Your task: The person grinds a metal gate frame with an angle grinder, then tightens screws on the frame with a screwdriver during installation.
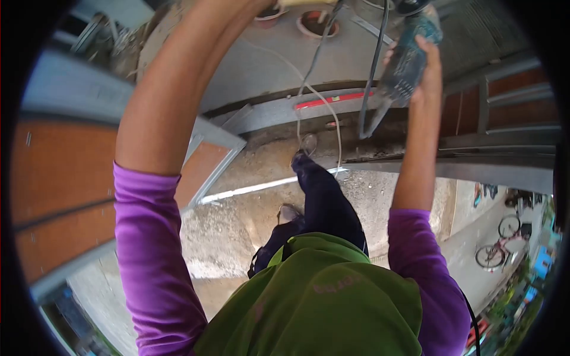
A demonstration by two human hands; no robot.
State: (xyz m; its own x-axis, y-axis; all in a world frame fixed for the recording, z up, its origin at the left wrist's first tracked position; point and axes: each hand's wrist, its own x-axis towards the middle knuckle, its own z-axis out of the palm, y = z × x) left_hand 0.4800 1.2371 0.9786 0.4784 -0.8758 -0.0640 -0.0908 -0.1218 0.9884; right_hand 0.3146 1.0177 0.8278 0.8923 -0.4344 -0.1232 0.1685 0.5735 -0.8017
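Observation:
My right hand (428,65) is wrapped round the teal body of an angle grinder (401,68), held up at the upper right. Its dark head is partly cut off by the top edge. From its vented rear end a black cord (363,113) loops down and back up. My left forearm (172,89) reaches to the top edge, where the hand itself passes out of view. Close to that wrist is a pale yellow bar (303,2), mostly cut off; whether the left hand touches it cannot be seen.
A red spirit level (332,99) lies along the sill ahead of my feet. A pale cable (323,98) trails across it. Two pots (317,24) stand beyond. Brown-panelled metal frames (65,190) flank the left, and a metal strip (267,186) crosses the floor. A bicycle (499,243) stands far right.

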